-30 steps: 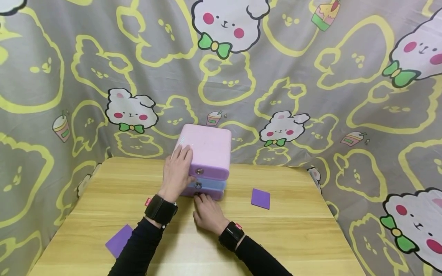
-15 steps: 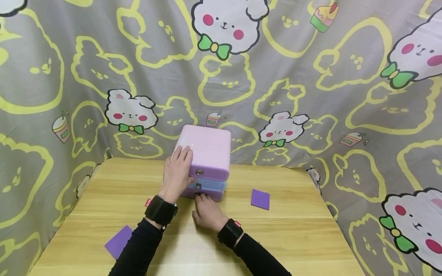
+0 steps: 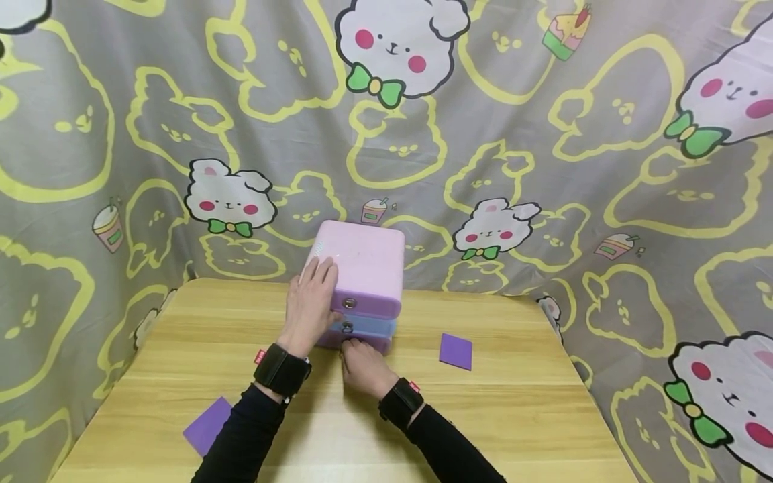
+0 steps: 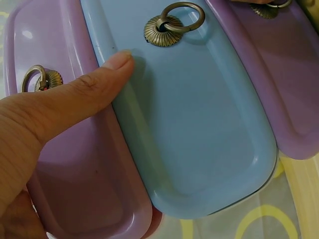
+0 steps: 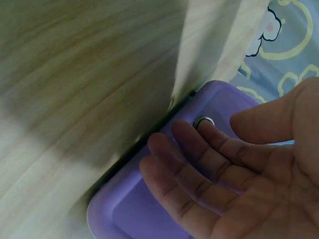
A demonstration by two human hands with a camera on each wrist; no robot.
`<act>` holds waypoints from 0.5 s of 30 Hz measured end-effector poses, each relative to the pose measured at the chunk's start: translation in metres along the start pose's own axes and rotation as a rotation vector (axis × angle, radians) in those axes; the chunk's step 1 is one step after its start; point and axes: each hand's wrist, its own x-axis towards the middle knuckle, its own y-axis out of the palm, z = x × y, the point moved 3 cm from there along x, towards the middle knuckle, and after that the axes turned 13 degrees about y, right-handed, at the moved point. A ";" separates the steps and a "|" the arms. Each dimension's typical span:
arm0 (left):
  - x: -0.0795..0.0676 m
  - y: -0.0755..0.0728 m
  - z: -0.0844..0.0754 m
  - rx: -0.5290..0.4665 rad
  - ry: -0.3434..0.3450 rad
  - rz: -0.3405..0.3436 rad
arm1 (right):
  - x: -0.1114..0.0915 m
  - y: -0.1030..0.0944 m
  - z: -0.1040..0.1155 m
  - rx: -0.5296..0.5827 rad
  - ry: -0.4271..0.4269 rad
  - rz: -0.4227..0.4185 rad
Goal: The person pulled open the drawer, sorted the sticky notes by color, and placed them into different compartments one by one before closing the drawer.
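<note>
A small chest of drawers with a pink top [image 3: 368,255] stands at the back of the table. Its top drawer is purple, the middle drawer blue [image 4: 199,109] and the bottom drawer purple [image 5: 134,209], each with a brass-coloured ring pull. My left hand [image 3: 308,302] rests on the chest's left side, fingers lying on the top edge and the straight thumb [image 4: 84,94] touching the drawer fronts. At the bottom drawer, my right hand [image 3: 368,367] hooks a fingertip into the ring pull [image 5: 203,120]; the other fingers curl loosely in front of it.
One purple square [image 3: 455,351] lies on the wooden table [image 3: 513,416] to the right of the chest. Another purple piece [image 3: 207,426] lies at the front left, partly covered by the left sleeve. A patterned curtain [image 3: 410,147] hangs behind and along both sides.
My right hand has turned slightly at the bottom drawer, and its thumb now shows less in the head view. The left hand and the chest keep their places.
</note>
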 end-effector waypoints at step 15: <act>-0.001 -0.001 0.000 -0.005 0.002 0.005 | 0.003 -0.005 0.002 0.018 0.039 0.029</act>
